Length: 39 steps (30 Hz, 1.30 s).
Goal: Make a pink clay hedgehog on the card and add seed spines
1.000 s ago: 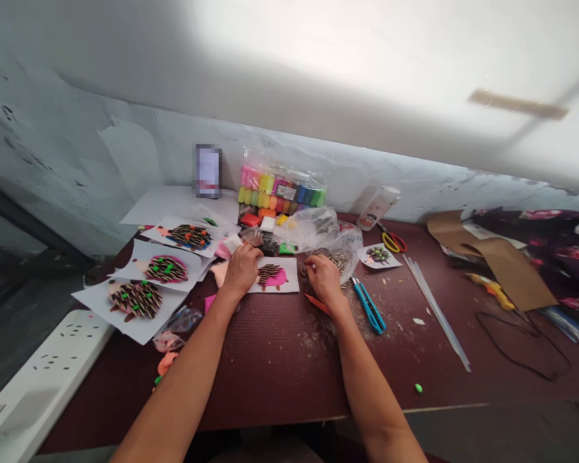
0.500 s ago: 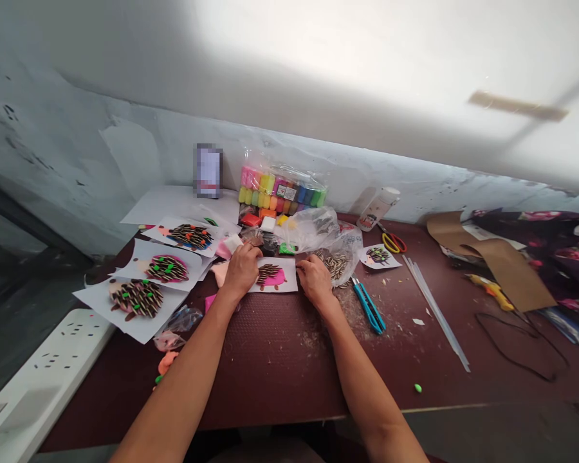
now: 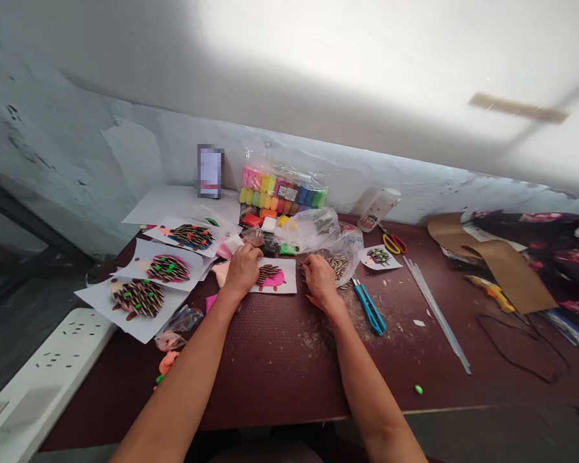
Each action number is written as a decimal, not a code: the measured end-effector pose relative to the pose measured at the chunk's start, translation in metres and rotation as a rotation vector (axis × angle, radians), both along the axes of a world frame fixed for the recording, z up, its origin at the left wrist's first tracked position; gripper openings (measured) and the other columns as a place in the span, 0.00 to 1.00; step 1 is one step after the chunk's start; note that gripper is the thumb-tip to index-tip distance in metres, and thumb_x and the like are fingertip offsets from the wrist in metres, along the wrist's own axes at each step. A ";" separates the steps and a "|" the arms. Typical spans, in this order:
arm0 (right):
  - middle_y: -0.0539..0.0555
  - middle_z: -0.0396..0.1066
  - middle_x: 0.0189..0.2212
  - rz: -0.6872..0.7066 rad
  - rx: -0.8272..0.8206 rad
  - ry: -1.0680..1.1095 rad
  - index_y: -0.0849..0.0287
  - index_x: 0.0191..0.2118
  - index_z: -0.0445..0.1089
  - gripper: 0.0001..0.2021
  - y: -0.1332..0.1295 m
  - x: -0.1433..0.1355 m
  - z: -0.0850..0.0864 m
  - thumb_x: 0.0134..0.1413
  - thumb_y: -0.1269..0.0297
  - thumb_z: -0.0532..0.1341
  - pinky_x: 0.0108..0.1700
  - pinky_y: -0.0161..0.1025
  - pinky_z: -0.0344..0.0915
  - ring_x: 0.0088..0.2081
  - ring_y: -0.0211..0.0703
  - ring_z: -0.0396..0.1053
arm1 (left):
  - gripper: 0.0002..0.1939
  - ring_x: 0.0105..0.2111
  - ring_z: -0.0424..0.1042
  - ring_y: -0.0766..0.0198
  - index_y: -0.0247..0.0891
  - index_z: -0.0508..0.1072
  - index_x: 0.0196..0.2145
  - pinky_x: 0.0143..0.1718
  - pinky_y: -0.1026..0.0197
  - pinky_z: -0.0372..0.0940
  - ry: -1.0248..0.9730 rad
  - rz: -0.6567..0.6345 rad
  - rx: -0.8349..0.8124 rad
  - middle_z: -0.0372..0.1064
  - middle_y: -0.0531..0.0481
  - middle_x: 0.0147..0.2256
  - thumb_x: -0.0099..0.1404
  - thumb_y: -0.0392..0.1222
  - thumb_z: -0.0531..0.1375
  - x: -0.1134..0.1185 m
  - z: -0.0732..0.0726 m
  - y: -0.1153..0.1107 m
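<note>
A white paper card (image 3: pixel 290 278) lies in front of me with a pink clay hedgehog shape (image 3: pixel 275 279), partly covered with striped sunflower seeds (image 3: pixel 269 272). My left hand (image 3: pixel 244 267) rests at the card's left edge, fingers curled down; what they may pinch is hidden. Just off the card's right side, my right hand (image 3: pixel 319 276) is by the loose pile of sunflower seeds (image 3: pixel 336 263). Its fingertips are drawn together and too small to make out. A small orange piece (image 3: pixel 312 300) shows beneath this hand. A clear plastic bag (image 3: pixel 313 230) lies behind the pile.
Finished-looking hedgehog cards (image 3: pixel 166 269) lie on the left, near a white power strip (image 3: pixel 72 347). Clay packs (image 3: pixel 282 193) stand against the wall. To the right are a blue cutter (image 3: pixel 369 308), scissors (image 3: pixel 393 244), clear glue sticks (image 3: pixel 437 315) and a yellow glue gun (image 3: pixel 492 292).
My right hand has left the card's right edge and shifted slightly right, beside the seed pile. The small orange piece now shows below it. My left hand stays at the card.
</note>
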State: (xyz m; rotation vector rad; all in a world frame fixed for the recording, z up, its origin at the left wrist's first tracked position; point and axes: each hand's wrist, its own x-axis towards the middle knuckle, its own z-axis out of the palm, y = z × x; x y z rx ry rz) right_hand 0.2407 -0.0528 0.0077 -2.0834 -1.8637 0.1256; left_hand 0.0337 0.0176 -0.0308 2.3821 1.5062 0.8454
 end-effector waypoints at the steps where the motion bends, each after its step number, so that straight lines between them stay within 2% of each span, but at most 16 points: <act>1: 0.57 0.75 0.37 -0.003 0.019 0.041 0.60 0.38 0.73 0.07 0.000 0.002 -0.001 0.61 0.72 0.57 0.41 0.36 0.59 0.39 0.44 0.69 | 0.17 0.43 0.70 0.51 0.36 0.78 0.38 0.47 0.51 0.66 0.001 0.000 0.002 0.72 0.39 0.42 0.66 0.28 0.50 0.000 0.000 0.000; 6: 0.51 0.75 0.31 0.055 0.061 0.283 0.57 0.36 0.75 0.07 0.001 0.006 -0.006 0.57 0.71 0.59 0.36 0.35 0.60 0.31 0.40 0.68 | 0.17 0.43 0.70 0.51 0.36 0.78 0.38 0.46 0.51 0.67 0.007 0.002 0.012 0.73 0.39 0.42 0.66 0.28 0.50 0.000 0.000 0.000; 12: 0.53 0.77 0.34 0.185 0.083 0.363 0.57 0.36 0.78 0.09 0.002 -0.006 -0.012 0.55 0.73 0.61 0.41 0.36 0.63 0.36 0.42 0.71 | 0.16 0.43 0.70 0.51 0.35 0.79 0.37 0.47 0.51 0.66 0.017 0.004 0.018 0.73 0.40 0.40 0.66 0.28 0.51 0.000 0.000 0.000; 18: 0.54 0.75 0.34 0.253 0.098 0.457 0.57 0.43 0.79 0.15 0.003 -0.011 -0.014 0.58 0.72 0.57 0.40 0.36 0.63 0.34 0.40 0.69 | 0.16 0.43 0.71 0.51 0.35 0.79 0.37 0.46 0.51 0.67 0.023 0.000 0.011 0.73 0.40 0.39 0.65 0.28 0.51 0.001 0.000 0.000; 22: 0.52 0.74 0.31 0.208 0.105 0.489 0.57 0.40 0.78 0.15 0.003 -0.010 -0.016 0.55 0.72 0.55 0.38 0.36 0.63 0.32 0.40 0.68 | 0.17 0.43 0.71 0.52 0.35 0.79 0.38 0.47 0.52 0.66 0.028 0.008 0.015 0.73 0.40 0.40 0.66 0.27 0.51 0.001 0.001 -0.001; 29: 0.49 0.75 0.29 0.096 0.125 0.652 0.57 0.32 0.75 0.06 0.003 -0.006 -0.018 0.52 0.65 0.60 0.38 0.35 0.64 0.30 0.40 0.69 | 0.17 0.43 0.72 0.52 0.36 0.79 0.38 0.47 0.52 0.67 -0.004 0.026 0.004 0.74 0.40 0.40 0.66 0.27 0.51 0.002 0.002 0.000; 33: 0.50 0.76 0.29 0.079 0.086 0.575 0.57 0.32 0.76 0.05 0.003 -0.007 -0.017 0.52 0.68 0.61 0.38 0.35 0.63 0.31 0.40 0.69 | 0.16 0.43 0.72 0.52 0.36 0.79 0.37 0.47 0.52 0.67 0.006 0.030 -0.004 0.73 0.40 0.41 0.66 0.27 0.51 0.003 0.003 0.000; 36: 0.52 0.76 0.32 0.083 0.051 0.399 0.57 0.32 0.77 0.06 0.003 -0.007 -0.015 0.52 0.72 0.62 0.40 0.36 0.62 0.33 0.41 0.70 | 0.16 0.44 0.71 0.52 0.36 0.79 0.38 0.48 0.52 0.67 0.013 0.021 0.002 0.73 0.41 0.41 0.66 0.28 0.52 0.002 0.003 -0.001; 39: 0.53 0.76 0.33 0.086 0.020 0.245 0.57 0.34 0.78 0.06 0.002 -0.006 -0.013 0.53 0.72 0.63 0.41 0.36 0.62 0.36 0.42 0.70 | 0.16 0.44 0.70 0.52 0.36 0.79 0.38 0.48 0.52 0.66 0.010 -0.007 0.015 0.72 0.41 0.42 0.66 0.28 0.52 0.002 0.003 -0.001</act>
